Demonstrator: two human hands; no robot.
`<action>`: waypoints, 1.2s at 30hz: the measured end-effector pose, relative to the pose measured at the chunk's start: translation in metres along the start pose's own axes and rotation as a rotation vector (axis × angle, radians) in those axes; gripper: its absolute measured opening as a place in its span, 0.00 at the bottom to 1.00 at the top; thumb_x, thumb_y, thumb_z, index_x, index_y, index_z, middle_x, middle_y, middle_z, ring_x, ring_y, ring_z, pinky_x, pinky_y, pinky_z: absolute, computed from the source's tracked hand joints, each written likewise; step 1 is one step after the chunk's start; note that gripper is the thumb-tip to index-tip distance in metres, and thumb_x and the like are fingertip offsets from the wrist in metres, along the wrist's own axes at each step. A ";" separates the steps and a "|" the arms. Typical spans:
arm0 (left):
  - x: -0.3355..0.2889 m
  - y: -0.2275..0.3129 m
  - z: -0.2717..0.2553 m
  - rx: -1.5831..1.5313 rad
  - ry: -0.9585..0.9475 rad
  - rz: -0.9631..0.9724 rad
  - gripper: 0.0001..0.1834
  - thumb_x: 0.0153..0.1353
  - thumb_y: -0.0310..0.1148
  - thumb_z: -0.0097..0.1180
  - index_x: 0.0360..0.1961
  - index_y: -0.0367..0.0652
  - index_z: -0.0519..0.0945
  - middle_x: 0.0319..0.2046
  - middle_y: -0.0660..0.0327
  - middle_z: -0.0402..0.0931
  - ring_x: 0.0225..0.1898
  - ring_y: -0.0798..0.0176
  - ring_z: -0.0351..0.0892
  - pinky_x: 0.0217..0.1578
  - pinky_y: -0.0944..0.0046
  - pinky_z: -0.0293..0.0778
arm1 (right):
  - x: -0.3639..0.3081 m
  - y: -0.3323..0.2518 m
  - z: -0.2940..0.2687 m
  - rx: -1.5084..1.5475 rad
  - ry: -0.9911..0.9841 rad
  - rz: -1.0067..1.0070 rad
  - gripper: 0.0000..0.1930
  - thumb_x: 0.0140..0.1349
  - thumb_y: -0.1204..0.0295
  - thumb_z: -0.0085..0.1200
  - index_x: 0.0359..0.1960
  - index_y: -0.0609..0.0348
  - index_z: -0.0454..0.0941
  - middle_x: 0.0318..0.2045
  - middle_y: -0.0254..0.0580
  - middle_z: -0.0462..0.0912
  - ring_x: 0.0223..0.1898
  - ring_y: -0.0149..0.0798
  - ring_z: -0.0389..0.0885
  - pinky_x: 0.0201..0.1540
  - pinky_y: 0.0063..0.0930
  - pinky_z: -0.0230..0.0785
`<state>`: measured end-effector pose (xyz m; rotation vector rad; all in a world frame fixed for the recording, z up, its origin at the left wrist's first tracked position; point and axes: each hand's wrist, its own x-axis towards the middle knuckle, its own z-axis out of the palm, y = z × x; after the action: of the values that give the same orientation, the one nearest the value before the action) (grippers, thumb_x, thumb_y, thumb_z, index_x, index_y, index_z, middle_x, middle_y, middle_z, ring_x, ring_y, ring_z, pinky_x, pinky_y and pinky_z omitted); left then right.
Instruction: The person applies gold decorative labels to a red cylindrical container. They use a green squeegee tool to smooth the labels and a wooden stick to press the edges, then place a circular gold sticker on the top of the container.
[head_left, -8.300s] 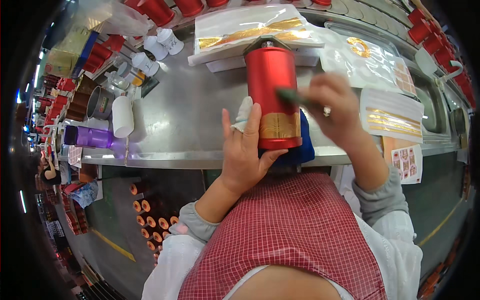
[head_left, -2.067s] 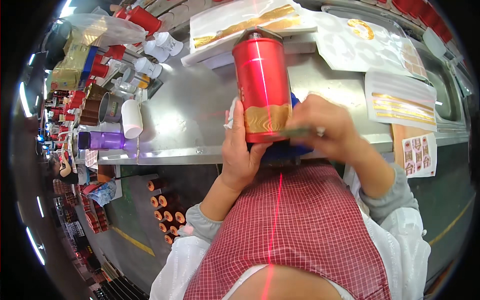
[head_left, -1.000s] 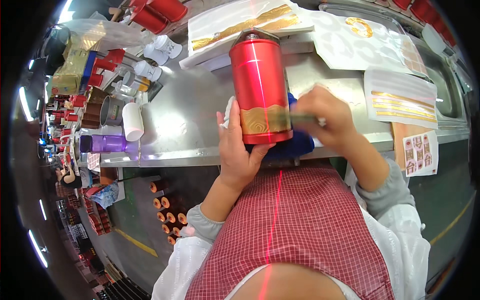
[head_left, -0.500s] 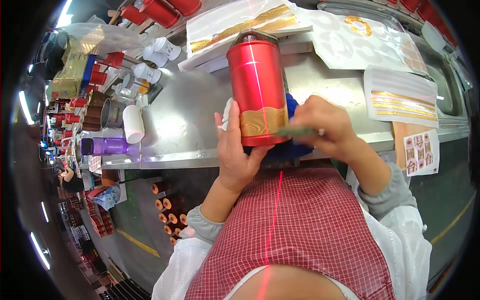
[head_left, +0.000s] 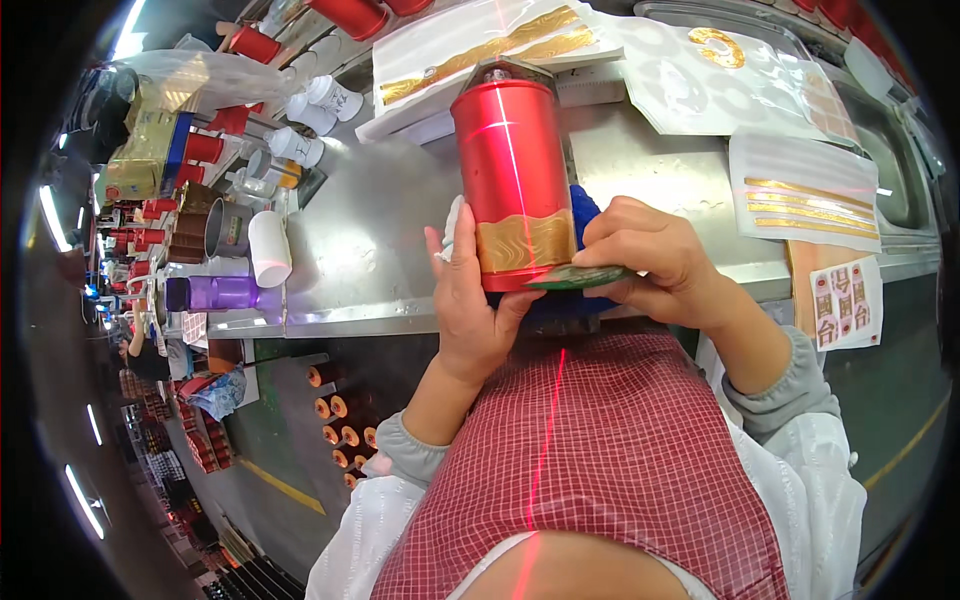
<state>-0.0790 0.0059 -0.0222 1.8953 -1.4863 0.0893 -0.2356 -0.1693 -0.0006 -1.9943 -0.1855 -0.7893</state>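
Steel counter point(head_left: 370, 250), left grip point(head_left: 472, 320) around red cylinder point(head_left: 512, 150), right grip point(head_left: 660, 262) around green tool point(head_left: 580, 277).

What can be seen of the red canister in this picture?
The red canister is a glossy, metallic-looking cylinder with a gold band, wavy along its upper edge, near its closer end. It points lengthwise away from the person, above the counter. The left hand touches its left side; the right hand holds a green tool at its lower rim.

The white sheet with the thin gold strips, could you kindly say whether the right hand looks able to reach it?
Probably yes: the gold-strip sheet lies to the right of the right hand, with bare counter between, though that hand grips a flat green tool.
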 end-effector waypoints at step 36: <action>-0.008 -0.006 0.002 -0.118 -0.018 -0.062 0.50 0.61 0.57 0.54 0.68 0.25 0.51 0.63 0.40 0.61 0.63 0.40 0.64 0.67 0.37 0.44 | 0.004 -0.002 0.001 -0.003 -0.018 0.000 0.11 0.49 0.75 0.64 0.35 0.59 0.80 0.31 0.40 0.79 0.36 0.44 0.77 0.40 0.33 0.68</action>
<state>-0.0772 0.0118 -0.0296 1.8494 -1.4123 -0.0426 -0.2331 -0.1686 0.0030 -2.0041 -0.1949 -0.7727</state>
